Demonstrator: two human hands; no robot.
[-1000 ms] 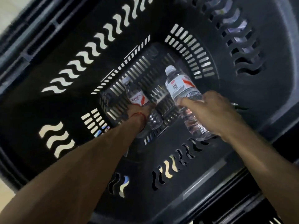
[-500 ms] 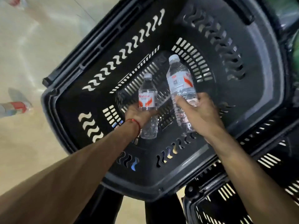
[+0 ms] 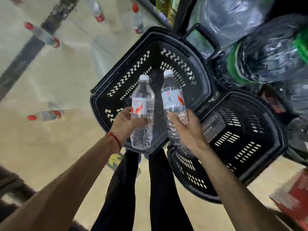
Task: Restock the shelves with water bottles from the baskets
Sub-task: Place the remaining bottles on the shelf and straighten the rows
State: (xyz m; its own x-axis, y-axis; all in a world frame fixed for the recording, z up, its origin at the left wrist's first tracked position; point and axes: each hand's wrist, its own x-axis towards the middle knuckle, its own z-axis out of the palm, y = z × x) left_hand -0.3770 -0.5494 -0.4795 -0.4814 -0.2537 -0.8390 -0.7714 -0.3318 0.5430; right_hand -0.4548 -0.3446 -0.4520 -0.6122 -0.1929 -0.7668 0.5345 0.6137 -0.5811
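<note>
Water bottles fill both hands above two black baskets on the floor. The left hand [image 3: 124, 124] grips the left bottle [image 3: 143, 107] round its lower half, with the thumb across the front and the white cap pointing up and away. A red thread [image 3: 115, 140] circles that wrist. The right hand [image 3: 186, 129] grips the right bottle [image 3: 173, 97] just below its white and orange label, fingers curled round the ribbed body. The two bottles are near each other but apart, both in the air over the far basket [image 3: 116, 84]. The near basket [image 3: 246, 124] sits just beside it to the right; whether their rims touch I cannot tell. Several red-capped bottles [image 3: 45, 115] lie scattered on the pale floor [image 3: 70, 77] to the left. Shrink-wrapped packs [image 3: 270, 52] are piled behind the baskets on the right. Black trouser legs [image 3: 160, 189] stand below the hands.
</note>
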